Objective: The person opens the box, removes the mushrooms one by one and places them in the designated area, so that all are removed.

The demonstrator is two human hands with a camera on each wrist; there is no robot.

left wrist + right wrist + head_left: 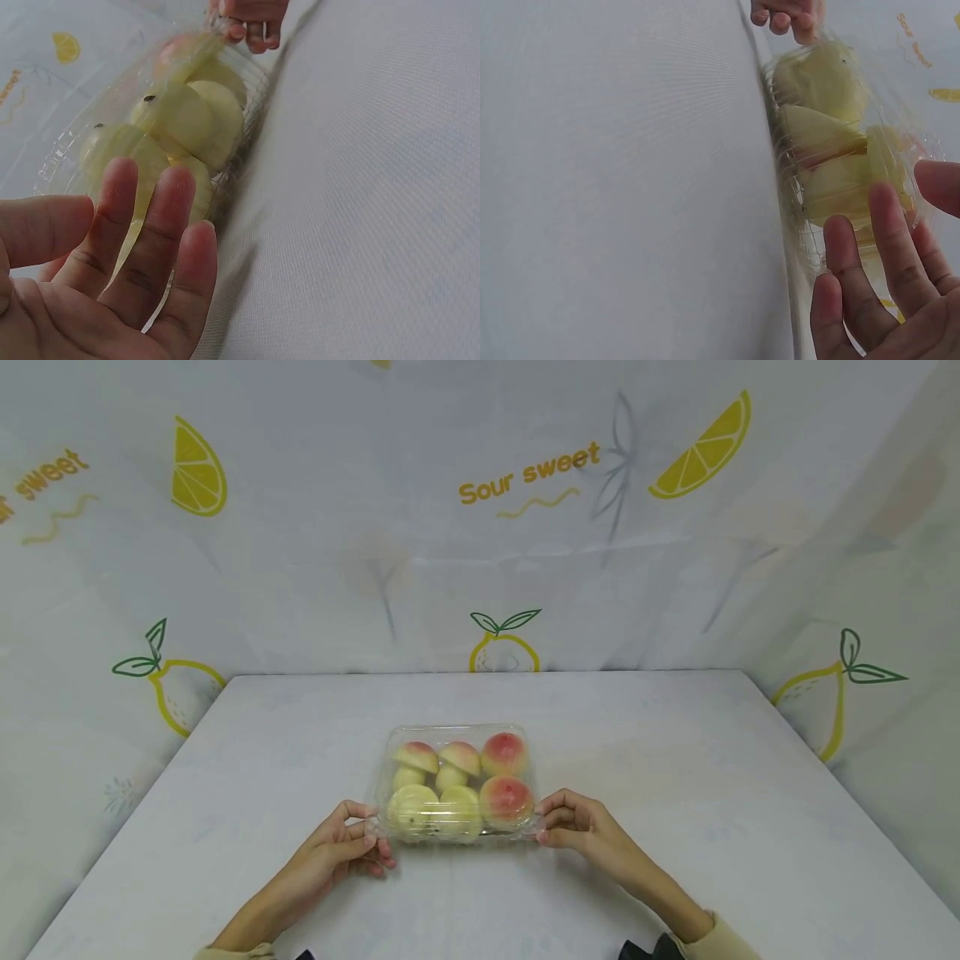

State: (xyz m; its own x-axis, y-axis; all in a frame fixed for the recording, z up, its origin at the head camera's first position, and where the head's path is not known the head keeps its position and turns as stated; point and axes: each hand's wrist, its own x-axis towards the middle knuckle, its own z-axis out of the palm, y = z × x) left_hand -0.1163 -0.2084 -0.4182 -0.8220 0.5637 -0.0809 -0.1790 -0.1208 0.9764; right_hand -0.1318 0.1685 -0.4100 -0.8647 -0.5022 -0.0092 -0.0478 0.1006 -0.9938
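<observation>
A clear plastic clamshell box [461,729] lies on the white surface, filled with several fruit-like pieces. At its right side are two round peach-like fruits [506,801], yellow with red tops. Pale yellow-green rounded pieces [412,808] sit at the front left, and mushroom-shaped pieces with pinkish caps [459,757] behind them. My left hand [341,850] pinches the box's front left corner between thumb and index finger, its other fingers extended beside the wall. At the front right corner, my right hand [581,827] grips the box the same way.
The white-covered table [675,760] meets a white cloth backdrop [337,568] at its back edge. Printed lemons and "Sour sweet" lettering decorate the cloth, which also flanks both sides. Beige sleeves [716,939] show at the bottom.
</observation>
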